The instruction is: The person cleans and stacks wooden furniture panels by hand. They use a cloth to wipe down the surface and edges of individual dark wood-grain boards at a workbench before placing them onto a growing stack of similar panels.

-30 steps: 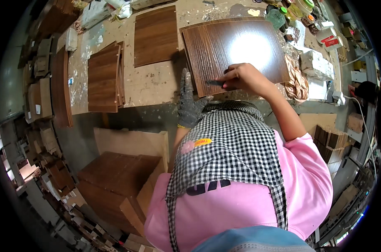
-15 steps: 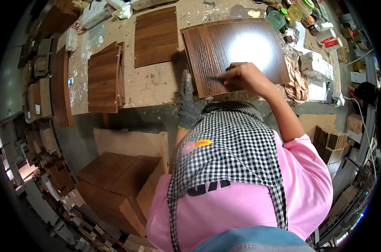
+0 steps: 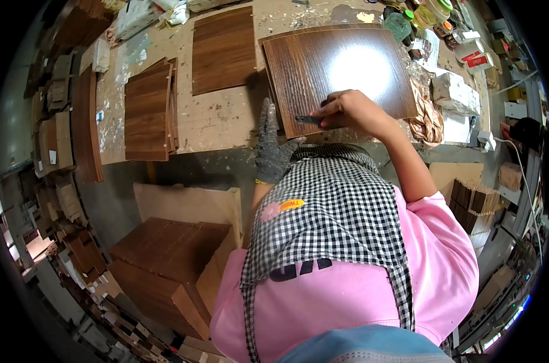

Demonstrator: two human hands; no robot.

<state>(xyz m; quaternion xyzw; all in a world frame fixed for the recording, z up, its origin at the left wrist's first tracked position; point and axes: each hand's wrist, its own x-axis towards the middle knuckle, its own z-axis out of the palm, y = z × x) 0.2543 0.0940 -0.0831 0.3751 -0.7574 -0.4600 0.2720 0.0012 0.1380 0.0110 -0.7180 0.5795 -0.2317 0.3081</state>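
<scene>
A dark brown wood-grain panel (image 3: pixel 304 78) lies on top of another panel on the worktable, with a bright glare on its right part. My right hand (image 3: pixel 353 114), bare, is closed on a small dark flat tool with a blade-like shape (image 3: pixel 307 120). The tool lies over the panel near its lower left corner; its exact kind is unclear. My left hand (image 3: pixel 271 148) wears a grey glove. Its fingers stretch along the panel's left edge, and the thumb points toward the near corner.
Further left on the worktable (image 3: pixel 220 121) lie a single panel (image 3: pixel 223 51) and a small stack of panels (image 3: pixel 147 112). Jars (image 3: pixel 398 27), crumpled brown paper (image 3: pixel 427 112) and a wrapped white block (image 3: pixel 456 95) stand at right. Stacked boards (image 3: pixel 165 260) sit below the table.
The tool in my right hand has shifted slightly left and down toward the panel's near left corner, and shows more clearly. My left hand stays at the panel's edge.
</scene>
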